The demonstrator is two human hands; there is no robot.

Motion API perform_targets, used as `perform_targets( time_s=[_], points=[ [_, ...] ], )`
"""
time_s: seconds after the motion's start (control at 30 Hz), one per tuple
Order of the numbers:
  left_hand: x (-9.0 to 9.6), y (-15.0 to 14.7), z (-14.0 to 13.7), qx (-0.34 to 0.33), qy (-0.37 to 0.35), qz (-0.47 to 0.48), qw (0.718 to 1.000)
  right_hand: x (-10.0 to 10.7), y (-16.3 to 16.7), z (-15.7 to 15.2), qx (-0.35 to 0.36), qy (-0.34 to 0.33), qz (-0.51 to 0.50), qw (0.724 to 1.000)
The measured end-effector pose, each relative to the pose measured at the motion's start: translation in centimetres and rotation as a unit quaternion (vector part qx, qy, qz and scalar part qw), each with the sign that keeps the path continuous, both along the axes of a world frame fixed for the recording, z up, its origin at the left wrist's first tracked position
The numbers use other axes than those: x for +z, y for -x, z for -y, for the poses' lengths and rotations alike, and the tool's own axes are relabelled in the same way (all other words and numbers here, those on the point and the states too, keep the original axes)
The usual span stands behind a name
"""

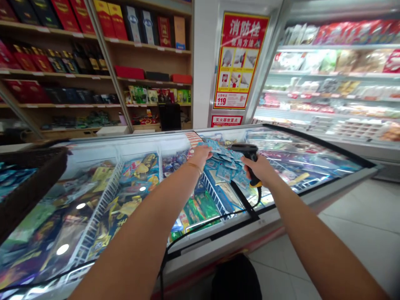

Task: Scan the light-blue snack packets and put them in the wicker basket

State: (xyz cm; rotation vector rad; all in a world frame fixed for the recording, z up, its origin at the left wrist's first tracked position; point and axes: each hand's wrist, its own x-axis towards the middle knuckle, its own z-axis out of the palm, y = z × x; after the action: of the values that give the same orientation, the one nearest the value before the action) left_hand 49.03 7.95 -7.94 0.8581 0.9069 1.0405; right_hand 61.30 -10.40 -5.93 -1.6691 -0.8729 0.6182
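Note:
A heap of small blue packets [226, 163] lies on the glass lid of the chest freezer [271, 216]. My left hand [201, 154] is at the heap's left edge with its fingers closed on a blue packet. On the right, my right hand [258, 166] is wrapped round the grip of a black and yellow barcode scanner [245, 148], its head over the packets. From the scanner's base a black cable [215, 218] runs left across the freezer. The fingertips of both hands are partly hidden.
At the left a dark brown basket [37, 189] holds more blue packets. White wire dividers [98, 208] split bagged frozen goods inside the freezer. Behind are wooden shelves [150, 46] with boxes, a red poster [240, 60] and a refrigerated display [331, 75]. Tiled floor [353, 225] shows at right.

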Motion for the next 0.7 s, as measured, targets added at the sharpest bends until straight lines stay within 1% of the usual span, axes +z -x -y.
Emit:
perform_targets(
  time_s=[0.07, 0.17, 0.27, 0.33, 0.4, 0.5, 0.6, 0.7],
  points=[
    [-0.1, -0.3, 0.4, -0.011, -0.003, -0.015, 1.0, -0.1, -0.1, 0.3, -0.001, -0.004, -0.016, 1.0],
    [0.1, 0.3, 0.6, -0.018, -0.009, -0.031, 0.999, 0.0, 0.5, 0.1, 0.013, -0.007, -0.01, 1.0],
    [0.3, 2.1, 0.4, -0.019, -0.018, -0.046, 0.999, 0.2, 2.0, -0.5, 0.029, -0.009, -0.002, 1.0],
    [0.5, 4.0, 0.1, -0.024, -0.029, -0.065, 0.997, 0.3, 3.5, -1.1, 0.041, -0.017, -0.01, 0.999],
    [0.5, 6.5, -0.3, -0.021, -0.039, -0.086, 0.995, 0.3, 5.4, -1.9, 0.063, -0.028, -0.023, 0.997],
    [0.3, 11.3, -1.0, 0.01, -0.045, -0.108, 0.993, 0.1, 8.9, -3.3, 0.1, -0.036, -0.033, 0.994],
    [0.2, 17.1, -1.9, 0.06, -0.059, -0.132, 0.988, -0.1, 12.8, -4.9, 0.141, -0.045, -0.033, 0.988],
    [0.7, 23.4, -2.6, 0.113, -0.088, -0.164, 0.976, -0.3, 16.6, -6.8, 0.184, -0.065, -0.035, 0.98]
  ],
)
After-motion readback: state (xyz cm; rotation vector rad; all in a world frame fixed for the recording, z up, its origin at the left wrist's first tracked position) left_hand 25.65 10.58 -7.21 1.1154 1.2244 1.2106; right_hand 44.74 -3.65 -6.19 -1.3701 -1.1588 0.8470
